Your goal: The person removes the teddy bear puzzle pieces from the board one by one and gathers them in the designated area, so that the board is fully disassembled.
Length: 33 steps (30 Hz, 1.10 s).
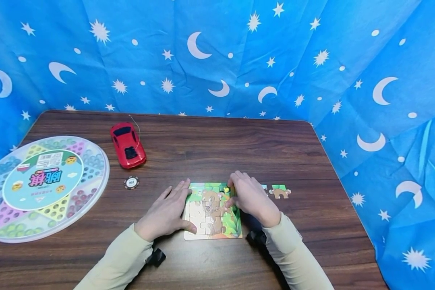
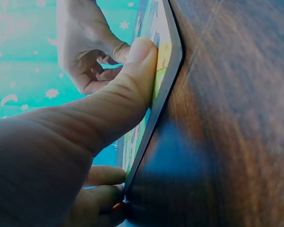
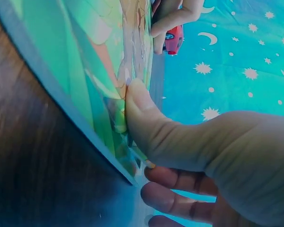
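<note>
Under both hands (image 1: 166, 211) (image 1: 251, 197), much of the puzzle (image 1: 212, 219) is hidden.

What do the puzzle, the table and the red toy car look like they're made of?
The puzzle looks like printed cardboard: thin flat pieces, matte picture. The table shows dark wood grain, possibly a laminate. The red toy car looks like glossy plastic, with highlights on its body.

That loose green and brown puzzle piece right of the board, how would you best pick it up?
The loose green and brown jigsaw piece lies flat on the brown wooden table; probably come from above and pinch its left and right edges, avoiding the small piece beside it.
</note>
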{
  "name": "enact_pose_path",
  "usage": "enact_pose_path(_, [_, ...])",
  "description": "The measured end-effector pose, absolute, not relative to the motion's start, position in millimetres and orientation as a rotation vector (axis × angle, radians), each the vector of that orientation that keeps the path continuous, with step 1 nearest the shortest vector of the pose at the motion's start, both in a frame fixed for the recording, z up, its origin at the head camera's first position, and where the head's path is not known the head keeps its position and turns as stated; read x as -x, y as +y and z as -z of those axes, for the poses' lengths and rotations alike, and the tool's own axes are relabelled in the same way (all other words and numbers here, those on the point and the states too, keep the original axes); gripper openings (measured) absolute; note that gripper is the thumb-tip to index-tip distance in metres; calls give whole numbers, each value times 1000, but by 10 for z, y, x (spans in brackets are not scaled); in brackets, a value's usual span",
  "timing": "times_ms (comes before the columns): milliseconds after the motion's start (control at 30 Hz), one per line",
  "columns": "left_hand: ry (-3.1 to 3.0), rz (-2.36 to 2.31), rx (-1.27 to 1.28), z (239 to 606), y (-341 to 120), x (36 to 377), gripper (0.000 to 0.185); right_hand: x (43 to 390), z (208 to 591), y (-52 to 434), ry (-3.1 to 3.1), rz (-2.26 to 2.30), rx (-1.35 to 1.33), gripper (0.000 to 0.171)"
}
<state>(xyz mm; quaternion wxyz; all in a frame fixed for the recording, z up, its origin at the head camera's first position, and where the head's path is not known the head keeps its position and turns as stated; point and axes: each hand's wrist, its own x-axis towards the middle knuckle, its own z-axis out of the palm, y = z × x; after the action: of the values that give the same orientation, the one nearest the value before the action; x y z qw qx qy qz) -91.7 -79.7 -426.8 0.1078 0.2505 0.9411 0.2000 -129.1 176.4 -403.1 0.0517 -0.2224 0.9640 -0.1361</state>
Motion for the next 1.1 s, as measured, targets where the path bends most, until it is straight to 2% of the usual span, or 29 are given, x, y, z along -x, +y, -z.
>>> enact_pose_path(267, [2769, -580, -739, 4270, -800, 916, 113, 1285, 4024, 1798, 2969, 434, 779, 46])
enact_pose_path(567, [2773, -572, -747, 4270, -798, 918, 113, 1271, 3895, 1829, 2782, 804, 754, 15])
enact_pose_path(733, [2777, -566, -736, 4281, -802, 913, 113, 1302, 3825, 1931, 2674, 988, 800, 9])
enact_pose_path(833, [2782, -571, -741, 4290, -800, 913, 112, 1317, 3696, 2100, 2724, 1018, 748, 8])
enact_pose_path(1100, [2785, -597, -753, 4287, -807, 914, 111, 1324, 3455, 2939, 2945, 813, 376, 8])
